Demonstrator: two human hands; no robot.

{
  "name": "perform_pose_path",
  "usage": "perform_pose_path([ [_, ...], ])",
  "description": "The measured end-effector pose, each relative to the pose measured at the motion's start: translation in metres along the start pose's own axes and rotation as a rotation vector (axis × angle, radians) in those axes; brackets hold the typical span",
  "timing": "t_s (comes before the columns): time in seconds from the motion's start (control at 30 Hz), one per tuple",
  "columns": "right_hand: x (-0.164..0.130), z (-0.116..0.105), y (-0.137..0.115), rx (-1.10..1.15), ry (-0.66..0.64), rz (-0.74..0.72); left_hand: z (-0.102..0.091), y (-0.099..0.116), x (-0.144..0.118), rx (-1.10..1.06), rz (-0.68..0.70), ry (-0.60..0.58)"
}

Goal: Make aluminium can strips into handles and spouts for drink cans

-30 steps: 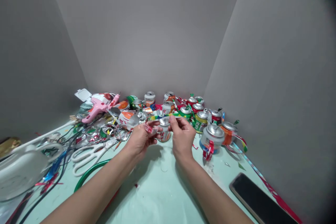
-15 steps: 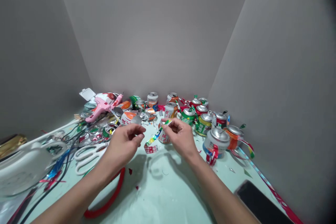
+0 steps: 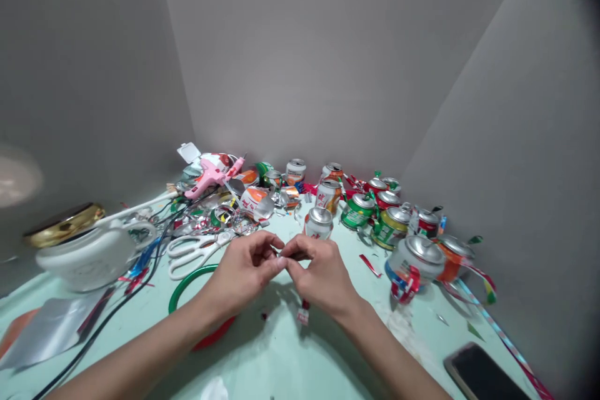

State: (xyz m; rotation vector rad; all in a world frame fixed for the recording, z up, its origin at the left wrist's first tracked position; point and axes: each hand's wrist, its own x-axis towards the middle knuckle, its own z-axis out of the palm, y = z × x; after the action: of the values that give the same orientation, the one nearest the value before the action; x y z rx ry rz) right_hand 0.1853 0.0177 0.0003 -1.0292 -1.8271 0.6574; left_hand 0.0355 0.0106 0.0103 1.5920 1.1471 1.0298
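Note:
My left hand [image 3: 248,269] and my right hand [image 3: 323,272] meet above the middle of the table, fingertips pinched together. Between them is a narrow coloured metal strip [image 3: 304,314], mostly hidden by the fingers; its red and white end hangs below my right hand. Both hands seem closed on it. Just behind the fingers stands a short can with a silver top [image 3: 320,220]. A green and red ring [image 3: 180,292] lies beside my left forearm, partly covered by it. White-handled scissors [image 3: 192,253] rest to the left of my left hand.
Teapot-like pieces made from cans, such as a silver one [image 3: 417,259] and a green one [image 3: 359,211], stand at right. A phone [image 3: 482,369] lies front right. At left are a pink glue gun [image 3: 210,178], metal scraps, a white pot [image 3: 89,259] and a black cable [image 3: 117,309].
My hands, apart before, have come together at the strip, which now hangs mostly hidden. The view has turned left, so the table things appear further right.

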Motion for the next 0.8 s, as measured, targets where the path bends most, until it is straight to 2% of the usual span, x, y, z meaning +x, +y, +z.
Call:
perform_pose_path([
  [0.1,0.001,0.0,-0.007,0.038,-0.05,0.039,-0.002,0.001,0.002,-0.054,-0.023,0.003],
  [0.23,0.008,-0.011,-0.007,0.338,-0.154,0.324,-0.013,0.006,0.007,-0.136,-0.046,-0.034],
  [0.33,0.01,-0.022,-0.003,0.431,-0.196,0.487,-0.02,0.009,0.01,-0.133,-0.038,-0.011],
  [0.5,0.007,-0.025,0.001,0.343,-0.349,0.462,-0.02,0.019,0.01,-0.053,0.008,0.038],
  [0.67,0.007,-0.019,0.004,0.431,-0.348,0.516,-0.022,0.023,0.013,-0.077,0.034,0.111],
  [0.73,0.008,-0.024,0.006,0.463,-0.291,0.474,-0.027,0.019,0.017,-0.169,-0.031,0.105],
  [0.8,0.009,-0.035,0.007,0.452,-0.27,0.34,-0.03,0.014,0.023,-0.286,-0.153,0.069],
])
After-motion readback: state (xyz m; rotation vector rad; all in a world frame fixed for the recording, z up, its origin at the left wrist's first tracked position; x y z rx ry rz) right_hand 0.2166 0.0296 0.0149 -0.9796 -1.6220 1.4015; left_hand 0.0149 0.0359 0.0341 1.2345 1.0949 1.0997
